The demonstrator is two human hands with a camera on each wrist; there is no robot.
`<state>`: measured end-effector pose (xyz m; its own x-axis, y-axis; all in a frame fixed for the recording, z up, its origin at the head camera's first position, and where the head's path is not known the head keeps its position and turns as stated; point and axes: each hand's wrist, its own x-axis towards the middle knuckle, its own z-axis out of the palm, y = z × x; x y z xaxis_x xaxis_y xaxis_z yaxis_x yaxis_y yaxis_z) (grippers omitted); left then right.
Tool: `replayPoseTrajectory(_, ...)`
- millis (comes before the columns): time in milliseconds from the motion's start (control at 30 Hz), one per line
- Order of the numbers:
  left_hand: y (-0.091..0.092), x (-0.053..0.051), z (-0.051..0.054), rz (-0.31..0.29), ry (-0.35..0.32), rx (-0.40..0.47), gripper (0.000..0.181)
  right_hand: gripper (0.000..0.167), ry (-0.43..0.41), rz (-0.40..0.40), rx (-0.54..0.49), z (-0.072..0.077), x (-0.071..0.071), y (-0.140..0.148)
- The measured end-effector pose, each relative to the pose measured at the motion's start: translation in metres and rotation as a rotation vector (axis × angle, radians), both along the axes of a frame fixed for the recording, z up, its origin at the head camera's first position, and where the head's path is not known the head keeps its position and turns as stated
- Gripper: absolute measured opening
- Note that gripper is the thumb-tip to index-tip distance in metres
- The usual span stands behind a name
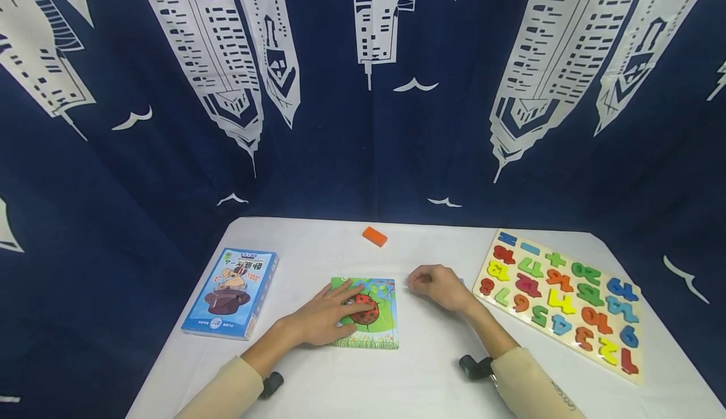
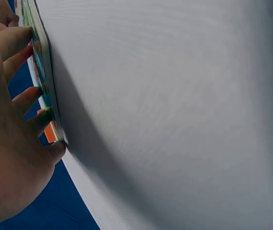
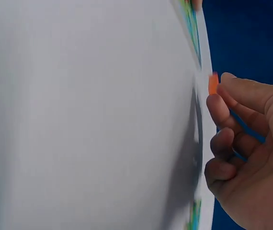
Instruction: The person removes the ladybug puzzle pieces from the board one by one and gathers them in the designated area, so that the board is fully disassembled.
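Observation:
A square board (image 1: 374,334) with a ladybug picture lies on the table. My left hand (image 1: 326,315) rests on it, palm down and fingers spread. In the left wrist view the fingertips of the left hand (image 2: 12,110) touch the board (image 2: 43,72), seen edge-on. Just right of the board, my right hand (image 1: 439,286) hovers with loosely curled fingers. In the right wrist view, that hand (image 3: 251,134) shows nothing held between thumb and forefinger; an orange block (image 3: 213,84) appears behind them. A small blue edge (image 1: 462,281) peeks out behind the right hand, mostly hidden.
On the left lies a blue game box (image 1: 229,293). A wooden tray of colourful numbers (image 1: 482,296) sits at the right. The orange block (image 1: 375,236) is near the back edge of the white table (image 1: 317,249). A dark blue curtain (image 1: 340,154) hangs behind.

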<state>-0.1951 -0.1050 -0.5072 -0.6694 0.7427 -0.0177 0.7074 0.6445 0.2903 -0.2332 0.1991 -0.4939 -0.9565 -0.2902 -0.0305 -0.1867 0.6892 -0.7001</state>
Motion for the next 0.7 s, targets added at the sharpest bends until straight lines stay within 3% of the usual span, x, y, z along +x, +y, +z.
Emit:
replayPoseTrajectory(233, -0.001, -0.001, 0.002, 0.034, -0.019, -0.027, 0.049, 0.019, -0.072, 0.078, -0.148, -0.003, 0.006, -0.033)
replayPoseTrajectory(400, -0.003, 0.001, 0.004, 0.041, -0.045, -0.054, 0.050, 0.024, -0.058, 0.086, -0.132, -0.003, 0.010, -0.049)
replayPoseTrajectory(700, -0.005, 0.002, 0.006, 0.016, -0.035, -0.109, 0.048, 0.022, -0.010, 0.067, -0.079, -0.001, 0.014, -0.063)
